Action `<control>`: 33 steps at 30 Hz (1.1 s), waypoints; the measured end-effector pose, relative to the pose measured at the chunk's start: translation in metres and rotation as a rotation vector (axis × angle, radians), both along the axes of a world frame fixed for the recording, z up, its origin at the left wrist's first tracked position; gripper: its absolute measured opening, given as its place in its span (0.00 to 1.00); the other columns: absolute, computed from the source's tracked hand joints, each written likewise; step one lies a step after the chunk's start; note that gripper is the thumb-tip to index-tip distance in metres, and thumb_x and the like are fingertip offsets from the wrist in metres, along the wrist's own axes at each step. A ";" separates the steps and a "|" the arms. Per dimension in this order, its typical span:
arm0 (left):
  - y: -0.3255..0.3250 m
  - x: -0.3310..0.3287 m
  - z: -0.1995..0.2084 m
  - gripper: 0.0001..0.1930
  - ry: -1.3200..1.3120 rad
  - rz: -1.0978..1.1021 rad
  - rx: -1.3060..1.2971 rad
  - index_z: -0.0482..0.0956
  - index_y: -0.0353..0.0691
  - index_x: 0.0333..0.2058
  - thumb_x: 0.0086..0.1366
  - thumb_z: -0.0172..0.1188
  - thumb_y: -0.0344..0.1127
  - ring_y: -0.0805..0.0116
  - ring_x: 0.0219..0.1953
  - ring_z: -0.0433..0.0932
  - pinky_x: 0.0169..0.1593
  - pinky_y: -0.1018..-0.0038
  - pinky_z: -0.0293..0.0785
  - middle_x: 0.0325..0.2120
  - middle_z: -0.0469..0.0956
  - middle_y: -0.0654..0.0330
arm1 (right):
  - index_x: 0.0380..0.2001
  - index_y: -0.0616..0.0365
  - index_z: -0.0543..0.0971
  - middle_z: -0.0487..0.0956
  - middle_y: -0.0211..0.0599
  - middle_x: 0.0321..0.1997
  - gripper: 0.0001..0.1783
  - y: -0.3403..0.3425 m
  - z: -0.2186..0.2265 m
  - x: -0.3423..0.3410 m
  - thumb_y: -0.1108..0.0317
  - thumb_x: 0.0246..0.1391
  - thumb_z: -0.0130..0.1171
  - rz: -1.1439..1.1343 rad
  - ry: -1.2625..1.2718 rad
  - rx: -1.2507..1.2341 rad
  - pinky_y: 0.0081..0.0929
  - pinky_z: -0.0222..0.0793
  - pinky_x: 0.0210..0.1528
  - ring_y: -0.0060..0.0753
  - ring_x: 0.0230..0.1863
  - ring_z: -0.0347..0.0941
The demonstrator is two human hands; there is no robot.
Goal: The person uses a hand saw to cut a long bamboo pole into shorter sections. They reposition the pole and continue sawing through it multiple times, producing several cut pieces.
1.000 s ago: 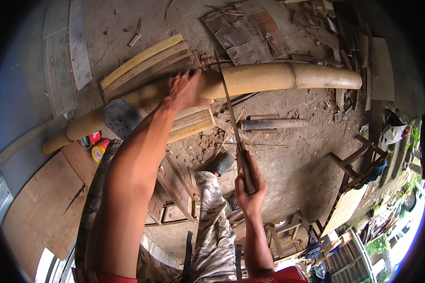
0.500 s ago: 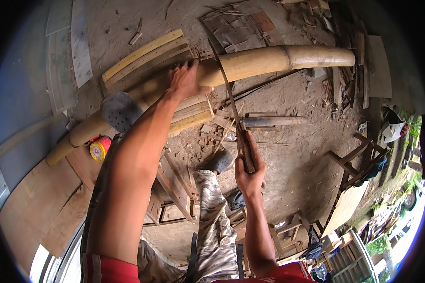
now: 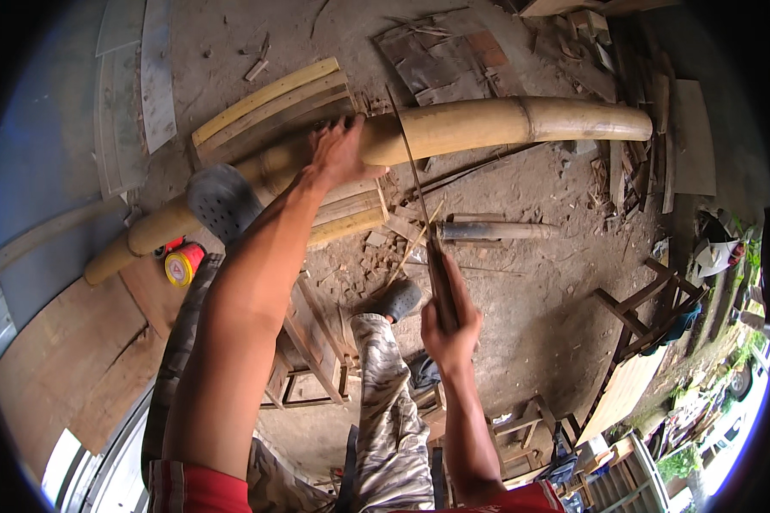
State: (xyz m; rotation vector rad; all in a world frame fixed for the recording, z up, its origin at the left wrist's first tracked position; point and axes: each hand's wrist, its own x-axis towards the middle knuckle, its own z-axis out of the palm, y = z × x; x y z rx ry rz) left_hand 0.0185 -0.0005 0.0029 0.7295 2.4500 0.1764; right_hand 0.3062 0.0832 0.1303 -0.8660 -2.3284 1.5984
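Observation:
A thick tan bamboo pole [image 3: 462,128] lies across the scene, slanting from lower left to the upper right. My left hand [image 3: 340,150] grips it from above, with the fingers over its far side and the thumb on the near side. In my right hand [image 3: 452,325] is the handle of a handsaw [image 3: 421,192]. The saw's thin blade crosses the bamboo a little to the right of my left hand. One of my feet, in a grey clog [image 3: 222,201], is against the pole at the left.
Slatted wooden supports [image 3: 269,103] lie beneath the pole. A shorter bamboo piece [image 3: 500,231] and wood scraps [image 3: 376,256] are on the dirt floor. A red-and-yellow round container [image 3: 181,265] sits at left. Wooden frames [image 3: 646,308] stand at right; my other clog [image 3: 398,299] is on the floor.
My right hand and the saw have drawn slightly back toward me, with the blade still across the bamboo. My left hand keeps its grip. The whole view has shifted a little.

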 end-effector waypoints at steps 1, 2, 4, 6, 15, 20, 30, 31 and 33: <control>0.000 0.005 0.000 0.64 -0.009 -0.009 0.006 0.55 0.41 0.70 0.38 0.75 0.65 0.32 0.67 0.62 0.67 0.38 0.55 0.66 0.61 0.32 | 0.68 0.59 0.68 0.80 0.53 0.58 0.38 0.005 -0.014 -0.018 0.82 0.49 0.54 0.016 0.023 0.059 0.27 0.78 0.46 0.34 0.46 0.84; 0.004 0.002 0.003 0.64 -0.008 -0.025 0.024 0.56 0.40 0.70 0.37 0.75 0.65 0.32 0.66 0.63 0.66 0.38 0.56 0.65 0.61 0.32 | 0.67 0.59 0.68 0.80 0.54 0.57 0.38 0.011 -0.027 -0.040 0.82 0.49 0.54 -0.011 0.040 0.027 0.28 0.78 0.48 0.35 0.47 0.84; 0.004 -0.005 0.001 0.63 0.038 -0.055 0.060 0.57 0.38 0.69 0.36 0.76 0.64 0.34 0.64 0.66 0.63 0.39 0.60 0.63 0.63 0.30 | 0.67 0.58 0.68 0.80 0.56 0.56 0.37 0.020 -0.035 -0.069 0.81 0.50 0.54 -0.026 -0.037 -0.091 0.30 0.79 0.49 0.39 0.49 0.84; 0.006 -0.012 0.003 0.64 -0.019 -0.051 0.026 0.57 0.37 0.69 0.37 0.76 0.63 0.33 0.65 0.66 0.64 0.39 0.59 0.63 0.63 0.29 | 0.68 0.58 0.68 0.80 0.56 0.55 0.38 0.015 -0.029 -0.049 0.81 0.49 0.54 -0.033 -0.050 -0.101 0.30 0.81 0.46 0.39 0.45 0.85; 0.001 -0.004 -0.004 0.63 -0.014 -0.020 0.030 0.57 0.36 0.69 0.38 0.76 0.62 0.31 0.64 0.66 0.65 0.39 0.60 0.64 0.62 0.30 | 0.66 0.65 0.69 0.81 0.52 0.57 0.37 0.016 -0.041 -0.036 0.82 0.48 0.50 0.031 0.116 0.143 0.23 0.78 0.39 0.25 0.41 0.83; 0.007 -0.009 0.000 0.67 -0.167 0.002 0.086 0.51 0.38 0.71 0.37 0.77 0.63 0.28 0.67 0.59 0.69 0.30 0.46 0.69 0.54 0.31 | 0.68 0.61 0.66 0.78 0.54 0.59 0.39 0.019 -0.062 -0.074 0.82 0.49 0.52 -0.029 -0.047 -0.094 0.23 0.82 0.39 0.31 0.39 0.85; 0.007 -0.004 0.010 0.57 -0.071 -0.010 0.081 0.60 0.39 0.66 0.40 0.73 0.63 0.30 0.62 0.68 0.62 0.33 0.60 0.62 0.65 0.33 | 0.67 0.65 0.67 0.75 0.51 0.65 0.39 0.015 -0.052 -0.088 0.84 0.47 0.49 -0.072 0.012 -0.164 0.29 0.68 0.63 0.33 0.62 0.74; 0.008 -0.006 0.011 0.58 -0.057 -0.001 0.086 0.59 0.37 0.66 0.40 0.74 0.62 0.30 0.62 0.67 0.63 0.32 0.58 0.63 0.64 0.34 | 0.68 0.62 0.67 0.76 0.52 0.63 0.39 0.019 -0.056 -0.092 0.83 0.48 0.50 -0.055 0.052 -0.123 0.29 0.71 0.60 0.35 0.60 0.76; 0.009 -0.004 0.009 0.60 -0.039 0.019 0.095 0.59 0.35 0.66 0.39 0.76 0.60 0.32 0.64 0.65 0.66 0.31 0.54 0.64 0.63 0.35 | 0.68 0.56 0.67 0.78 0.54 0.59 0.39 0.028 -0.059 -0.089 0.83 0.50 0.52 -0.022 0.122 -0.040 0.30 0.76 0.54 0.38 0.57 0.79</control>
